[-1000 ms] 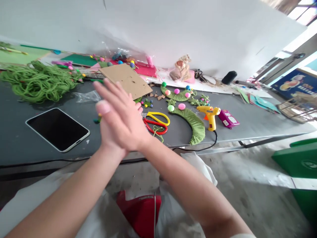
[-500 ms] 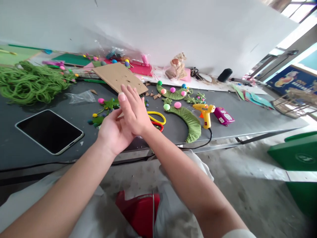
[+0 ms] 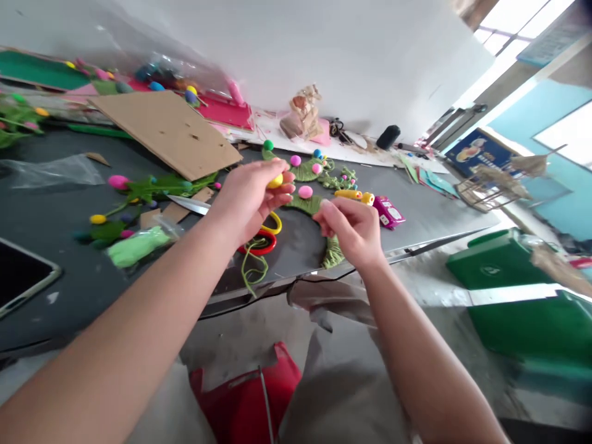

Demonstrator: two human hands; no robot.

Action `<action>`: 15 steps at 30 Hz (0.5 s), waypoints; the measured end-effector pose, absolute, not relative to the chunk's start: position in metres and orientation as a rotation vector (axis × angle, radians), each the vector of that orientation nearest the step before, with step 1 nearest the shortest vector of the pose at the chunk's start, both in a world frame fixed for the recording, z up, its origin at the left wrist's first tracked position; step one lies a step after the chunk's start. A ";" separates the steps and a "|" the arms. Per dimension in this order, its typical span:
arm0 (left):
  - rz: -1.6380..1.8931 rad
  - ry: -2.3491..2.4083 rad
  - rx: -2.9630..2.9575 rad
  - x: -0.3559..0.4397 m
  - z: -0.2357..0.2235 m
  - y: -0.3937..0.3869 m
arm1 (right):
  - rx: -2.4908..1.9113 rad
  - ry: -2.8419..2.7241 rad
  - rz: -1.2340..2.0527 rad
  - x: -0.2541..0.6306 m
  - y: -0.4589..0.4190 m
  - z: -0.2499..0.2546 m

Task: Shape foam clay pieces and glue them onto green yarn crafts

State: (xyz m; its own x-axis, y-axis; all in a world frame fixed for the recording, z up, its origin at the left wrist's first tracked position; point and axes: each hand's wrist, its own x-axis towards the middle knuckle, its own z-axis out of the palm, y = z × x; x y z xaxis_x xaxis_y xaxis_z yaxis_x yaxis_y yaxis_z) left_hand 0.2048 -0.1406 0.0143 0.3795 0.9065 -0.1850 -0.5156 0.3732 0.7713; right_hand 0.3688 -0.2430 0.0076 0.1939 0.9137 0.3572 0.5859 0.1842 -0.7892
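Note:
My left hand [image 3: 247, 197] is raised over the table with its fingers curled round a small yellow ball [image 3: 276, 180]. To its right, my right hand [image 3: 354, 229] is closed, thumb and fingertips pressed together; whether anything is between them I cannot make out. Behind and below the right hand lies a crescent wrapped in green yarn [image 3: 332, 254], with a pink ball [image 3: 305, 192] on it. The yellow glue gun [image 3: 349, 194] is partly hidden behind my right hand. Scissors with red and yellow handles [image 3: 261, 243] lie under my left hand, beside loose green yarn [image 3: 253, 271].
A second green crescent [image 3: 305, 171] with coloured balls lies farther back. A cardboard sheet [image 3: 166, 132], a purple packet [image 3: 389, 211] and a phone [image 3: 23, 271] are on the table. Green felt pieces [image 3: 157, 188] lie left. Green bins [image 3: 504, 259] stand beyond the table's right.
My hands, pressed palm to palm before, have come apart. The yellow ball now shows in my left hand, and my right hand has moved over the crescent. The view has shifted right.

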 end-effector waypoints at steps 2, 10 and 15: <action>0.983 0.596 0.962 0.223 0.016 -0.127 | -1.778 -1.391 0.276 0.396 -0.256 0.003; 0.758 0.543 1.828 0.239 0.014 -0.091 | -2.286 -1.100 -0.040 0.458 -0.265 -0.015; 0.803 0.735 1.677 0.229 0.018 -0.085 | -2.206 -1.140 0.019 0.478 -0.243 -0.042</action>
State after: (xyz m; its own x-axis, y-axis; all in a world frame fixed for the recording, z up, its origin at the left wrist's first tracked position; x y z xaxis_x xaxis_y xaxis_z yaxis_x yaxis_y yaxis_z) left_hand 0.2287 -0.0852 0.0176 0.5802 0.8019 0.1425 0.0714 -0.2243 0.9719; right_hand 0.4785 -0.2434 -0.0418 0.6225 0.7350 0.2688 0.7256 -0.4133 -0.5502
